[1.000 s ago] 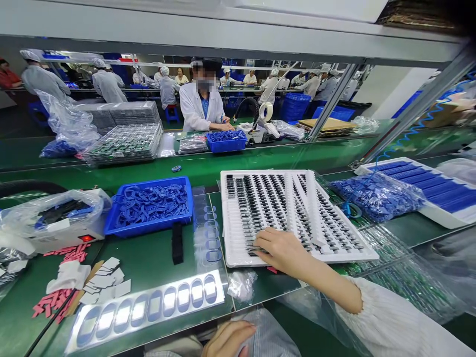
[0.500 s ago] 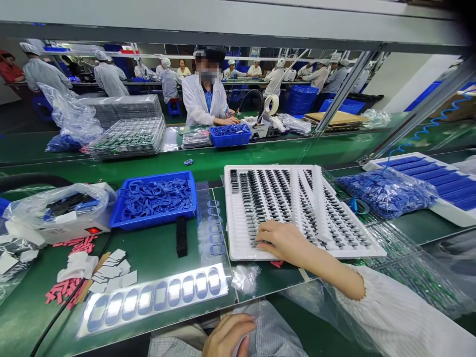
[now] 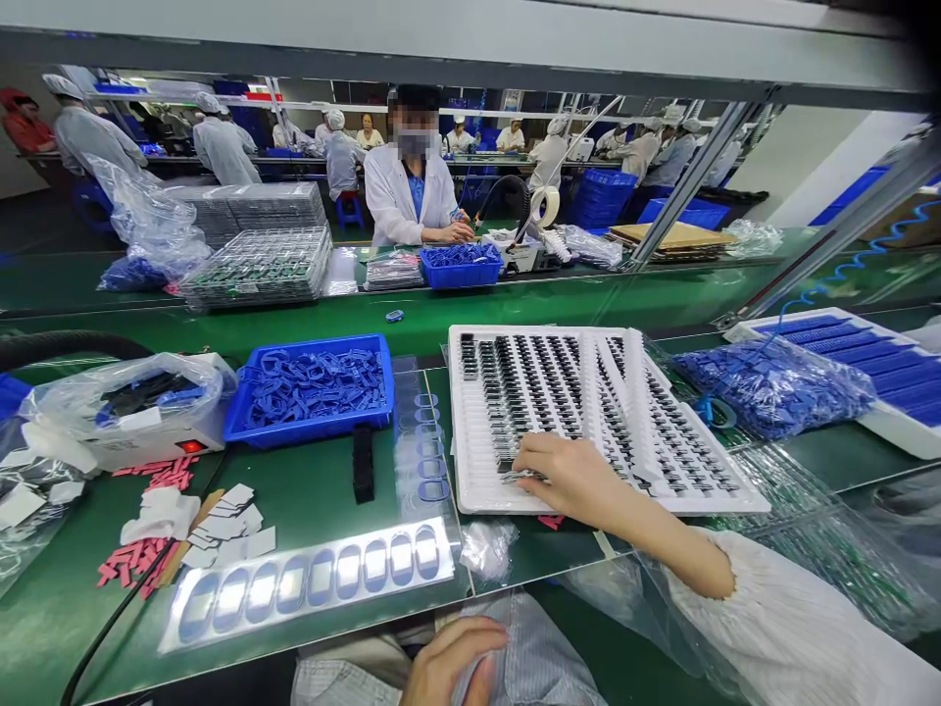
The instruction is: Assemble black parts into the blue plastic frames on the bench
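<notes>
My right hand (image 3: 563,476) is over the near left part of a white plastic tray (image 3: 470,503). Its fingers pinch a small flat part (image 3: 520,477) with a silvery edge, mostly covered by the fingertips. Rows of small black-and-metal parts (image 3: 548,378) fill the tray's slots, and loose white strips (image 3: 588,387) lie across them. Low in the picture, my left hand (image 3: 456,659) rests over my lap below the table edge. Its fingers are loosely bent, with the thumb apart and nothing visible in them.
Left of the tray stands a blue bin (image 3: 309,438) of blue frames. A sheet of oval stickers (image 3: 309,585), white cards (image 3: 231,529) and pink pieces (image 3: 136,561) lie nearby. A bag of blue parts (image 3: 779,387) is at right. Across the green belt, a co-worker (image 3: 412,186) sits.
My right hand has barely moved; the flat part's edge now shows at its fingertips. The small blue piece on the belt has shifted right. The view has moved slightly.
</notes>
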`<state>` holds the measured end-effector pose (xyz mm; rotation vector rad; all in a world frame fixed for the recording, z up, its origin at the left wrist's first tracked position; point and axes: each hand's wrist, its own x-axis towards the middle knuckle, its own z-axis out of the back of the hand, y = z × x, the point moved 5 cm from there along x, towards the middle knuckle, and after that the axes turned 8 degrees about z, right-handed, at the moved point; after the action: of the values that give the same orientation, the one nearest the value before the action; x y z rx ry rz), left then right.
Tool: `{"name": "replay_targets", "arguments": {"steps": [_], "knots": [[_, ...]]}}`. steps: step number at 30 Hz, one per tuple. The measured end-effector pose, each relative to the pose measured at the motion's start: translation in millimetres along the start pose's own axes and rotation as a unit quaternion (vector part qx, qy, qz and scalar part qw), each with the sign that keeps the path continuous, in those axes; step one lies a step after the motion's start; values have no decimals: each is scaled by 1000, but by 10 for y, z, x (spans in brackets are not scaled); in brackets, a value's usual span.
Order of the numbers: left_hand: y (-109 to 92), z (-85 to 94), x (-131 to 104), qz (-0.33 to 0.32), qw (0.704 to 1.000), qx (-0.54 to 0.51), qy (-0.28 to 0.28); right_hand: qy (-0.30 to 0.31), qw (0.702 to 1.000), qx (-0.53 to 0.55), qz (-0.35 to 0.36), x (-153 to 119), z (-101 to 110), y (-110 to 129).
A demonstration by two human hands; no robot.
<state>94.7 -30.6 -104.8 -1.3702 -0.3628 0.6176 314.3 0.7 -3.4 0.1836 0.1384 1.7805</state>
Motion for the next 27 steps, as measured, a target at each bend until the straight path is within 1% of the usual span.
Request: {"name": "replay_targets", "arguments": {"steps": [2,3,4,6,8,10,11,12,14,15,16,17,18,19,20,22,27], "knots": [[-31,43,67,66,992,-111,-7,-26,995,99,0,-75,131,103],[-57,53,110,96,979,-179,-14,-22,987,158,15,-110,172,203],[-95,46,159,116,961,-250,-16,-5,976,214,37,-141,193,330],[-213,-20,264,117,927,-357,13,48,951,293,84,-190,172,623],[-323,-124,343,106,915,-384,64,86,942,307,100,-211,97,849],[-342,-237,372,137,911,-373,109,95,945,299,94,-201,12,937],[-314,-283,368,168,903,-375,123,88,947,298,84,-186,-22,914],[-272,-319,355,204,888,-392,130,70,950,298,68,-167,-45,842],[-180,-356,322,263,839,-459,126,-1,965,261,19,-120,-54,566],[-138,-369,303,285,811,-496,124,-44,976,215,-15,-101,-49,388],[-101,-381,285,303,782,-531,123,-84,984,147,-48,-86,-42,212],[-68,-390,269,316,757,-559,122,-101,989,79,-73,-71,-55,61],[-41,-399,254,326,738,-578,123,-103,991,29,-82,-50,-85,-52],[-19,-407,241,332,726,-589,124,-97,992,-11,-85,-29,-124,-135],[-3,-411,230,334,721,-594,124,-87,992,-36,-80,-10,-167,-185],[7,-406,219,325,724,-596,119,-85,992,-61,-67,10,-227,-212],[-25,-341,204,315,739,-590,84,-116,989,-76,-51,-18,-241,-143]]}}
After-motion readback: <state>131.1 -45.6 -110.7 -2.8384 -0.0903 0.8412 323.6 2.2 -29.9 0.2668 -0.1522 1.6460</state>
